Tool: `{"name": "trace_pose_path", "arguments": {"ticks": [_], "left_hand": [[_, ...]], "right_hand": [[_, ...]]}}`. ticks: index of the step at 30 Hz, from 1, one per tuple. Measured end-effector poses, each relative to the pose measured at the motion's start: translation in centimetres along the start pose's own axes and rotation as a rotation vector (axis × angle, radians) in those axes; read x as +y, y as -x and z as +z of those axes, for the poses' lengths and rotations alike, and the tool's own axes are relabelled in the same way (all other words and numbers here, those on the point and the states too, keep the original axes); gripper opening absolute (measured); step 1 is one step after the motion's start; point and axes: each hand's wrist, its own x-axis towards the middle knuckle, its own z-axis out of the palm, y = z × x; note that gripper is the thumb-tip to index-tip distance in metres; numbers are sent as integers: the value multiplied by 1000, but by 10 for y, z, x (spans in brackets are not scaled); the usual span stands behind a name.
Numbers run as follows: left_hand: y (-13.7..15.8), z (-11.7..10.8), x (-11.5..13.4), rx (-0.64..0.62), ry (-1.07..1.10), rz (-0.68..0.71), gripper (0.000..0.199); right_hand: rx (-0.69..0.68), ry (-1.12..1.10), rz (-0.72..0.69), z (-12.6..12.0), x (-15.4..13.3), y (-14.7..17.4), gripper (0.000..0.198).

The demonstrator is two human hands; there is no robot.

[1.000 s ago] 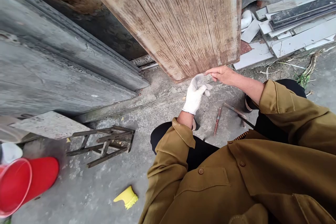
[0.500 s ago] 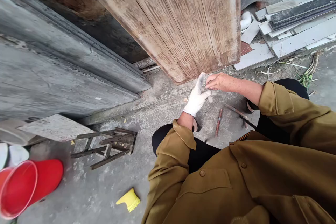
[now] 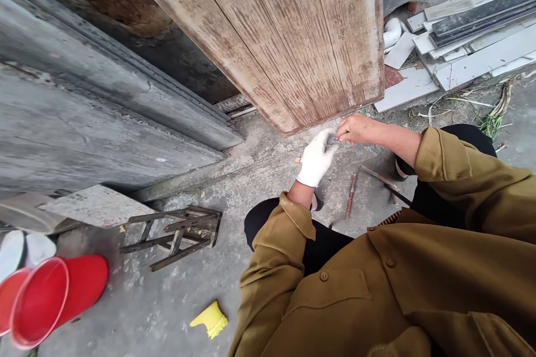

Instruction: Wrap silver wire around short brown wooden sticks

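My left hand [image 3: 315,159] wears a white glove, its fingers curled toward the thumb. Bare and close beside it, my right hand [image 3: 354,129] pinches at the gloved fingertips. Something small and thin seems to lie between the two hands, too small to name. Just beyond them is the bottom edge of a weathered plank door [image 3: 301,39]. On the concrete near my feet lies a reddish-brown rod [image 3: 350,196], and a long-handled tool [image 3: 383,179] is to its right, partly hidden by my leg.
A small wooden stool [image 3: 180,234] lies on its side at left, with red buckets [image 3: 84,290] beyond it. A yellow piece [image 3: 210,319] rests on the ground. Tile and board offcuts [image 3: 481,56] are stacked at right. A grey panel [image 3: 92,117] stands at left.
The gloved left fingers, stretched out before, have curled in toward the thumb. My right hand has shifted slightly right, still pinching. The view has moved a little.
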Motion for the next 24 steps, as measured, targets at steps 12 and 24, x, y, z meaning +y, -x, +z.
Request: {"name": "trace_pose_path", "arguments": {"ticks": [12, 24], "left_hand": [[2, 1, -2, 18, -414, 78, 25], [-5, 1, -3, 83, -132, 60, 13]], "right_hand": [[-64, -89, 267, -2, 1, -2, 15], [75, 86, 15, 4, 8, -8, 19]]}}
